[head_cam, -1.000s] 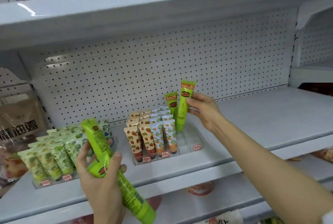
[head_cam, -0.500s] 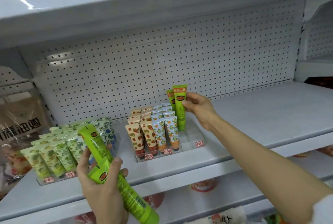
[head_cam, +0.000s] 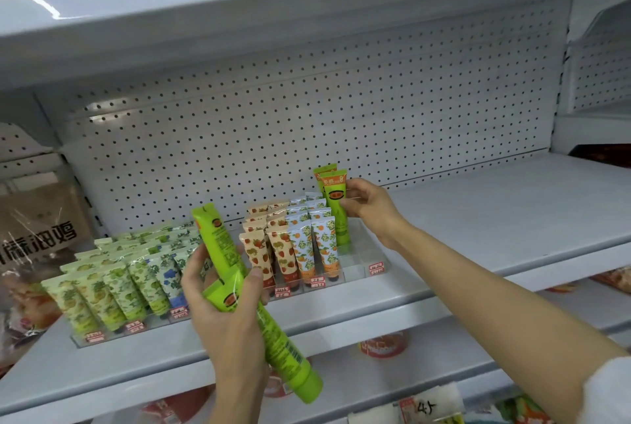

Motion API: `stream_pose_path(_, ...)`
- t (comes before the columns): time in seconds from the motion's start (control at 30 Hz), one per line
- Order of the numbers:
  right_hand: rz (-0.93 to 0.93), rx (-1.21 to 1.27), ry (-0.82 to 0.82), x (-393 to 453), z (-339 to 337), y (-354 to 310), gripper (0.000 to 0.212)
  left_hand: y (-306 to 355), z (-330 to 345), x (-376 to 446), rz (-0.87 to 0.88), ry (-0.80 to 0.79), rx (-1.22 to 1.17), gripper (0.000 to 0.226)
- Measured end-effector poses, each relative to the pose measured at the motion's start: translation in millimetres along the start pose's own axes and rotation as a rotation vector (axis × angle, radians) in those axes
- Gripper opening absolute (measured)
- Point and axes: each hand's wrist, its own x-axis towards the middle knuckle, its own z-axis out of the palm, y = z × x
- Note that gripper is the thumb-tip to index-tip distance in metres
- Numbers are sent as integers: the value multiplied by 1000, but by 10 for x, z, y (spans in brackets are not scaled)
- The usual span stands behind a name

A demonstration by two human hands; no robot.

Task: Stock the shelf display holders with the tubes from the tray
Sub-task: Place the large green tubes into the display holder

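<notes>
Pinched in the right hand (head_cam: 370,208), a green tube (head_cam: 336,208) was lowered into the holder (head_cam: 362,261); two spares (head_cam: 239,282) stayed gripped by the left hand (head_cam: 228,317).

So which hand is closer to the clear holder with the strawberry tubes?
Right. The right hand reaches over that clear holder, setting a green tube into it; the left hand holds green tubes in front.

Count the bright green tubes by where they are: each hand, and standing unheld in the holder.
Green pair gripped in left hand: 2
Front green tube held by right hand: 1
Rear green tube, unheld in clear holder: 1
Total: 4
</notes>
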Motion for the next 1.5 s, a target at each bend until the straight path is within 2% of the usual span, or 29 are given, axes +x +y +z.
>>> stream_pose_path(0.27, 10, -70, 41, -11, 23, -57, 31, 212, 330, -1, 23, -116, 42, 64)
stream_pose_path(0.37, 2, -19, 184, -144, -74, -109, 32, 263, 341, -24, 23, -118, 60, 64)
stream_pose_path(0.5, -130, 29, 322, -816, -110, -246, 17, 307, 325, -88, 33, -116, 43, 62)
stream_pose_path(0.53, -156, 21, 290, -1067, -74, -281, 15, 311, 320, -102, 26, -113, 23, 62)
stream_pose_path(0.6, -139, -3, 107, -1603, 50, -341, 13, 330, 331, -159, 20, -102, -10, 61)
stream_pose_path(0.67, -56, 0, -113, -2038, 213, -435, 26, 380, 374, -260, 19, -109, -26, 62)
stream_pose_path(0.7, -20, 8, -161, -2169, 279, -465, 34, 392, 402, -309, 27, -122, -24, 63)
stream_pose_path(0.77, 0, -21, -104, -2266, 338, -470, 41, 402, 450, -402, 22, -157, -33, 62)
stream_pose_path(0.83, 24, -31, -53, -2281, 310, -436, 39, 409, 480, -478, -46, -202, -84, 55)
stream_pose_path(0.9, 49, -12, -99, -2332, 251, -423, 33, 411, 474, -521, -140, -254, -144, 48)
stream_pose_path(1.0, 98, 128, -107, -2376, 79, -425, 28, 411, 403, -500, -258, -227, -174, 55)
stream_pose_path(1.03, 100, 189, -87, -2347, 3, -425, 31, 390, 371, -476, -262, -200, -154, 51)
stream_pose_path(1.1, 78, 269, -32, -2237, -163, -425, 49, 340, 276, -418, -247, -159, -148, 22)
stream_pose_path(1.17, 69, 371, -19, -2089, -283, -439, 71, 304, 186, -373, -235, -159, -132, 15)
stream_pose_path(1.2, 74, 432, -15, -2006, -312, -452, 70, 294, 146, -365, -238, -156, -130, 15)
stream_pose_path(1.23, 75, 488, 0, -1917, -323, -464, 60, 287, 111, -359, -238, -150, -133, 15)
stream_pose_path(1.33, 48, 463, 82, -1644, -288, -499, 22, 289, 53, -346, -238, -162, -167, 17)
stream_pose_path(1.4, 60, 395, 121, -1433, -261, -474, 21, 304, 28, -324, -227, -176, -166, 18)
stream_pose_path(1.5, 162, 484, 156, -1100, -220, -448, 29, 270, -13, -272, -224, -166, -148, 17)
